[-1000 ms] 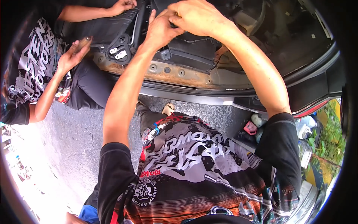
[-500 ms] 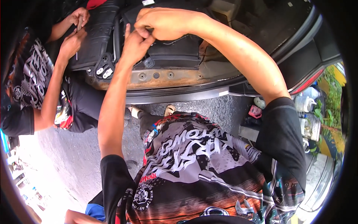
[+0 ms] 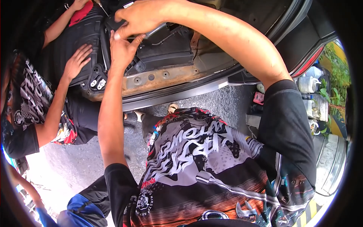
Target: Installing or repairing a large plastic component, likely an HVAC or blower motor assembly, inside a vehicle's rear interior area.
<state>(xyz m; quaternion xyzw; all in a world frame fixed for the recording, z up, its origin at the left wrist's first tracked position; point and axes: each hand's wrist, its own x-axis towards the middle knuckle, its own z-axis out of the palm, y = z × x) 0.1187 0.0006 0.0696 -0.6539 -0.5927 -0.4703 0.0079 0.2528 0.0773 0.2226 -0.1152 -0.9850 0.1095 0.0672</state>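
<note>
Grey asphalt, white bottles right, both hands on black panel

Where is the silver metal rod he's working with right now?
In the head view, the silver rod sits near the top centre, under the right hand and just above the left hand, over the black panel inside the car's opening.

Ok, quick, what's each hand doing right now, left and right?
Left hand: fingers open, pressed flat against the black plastic trim.
Right hand: closed around a metal tool shaft.
</note>
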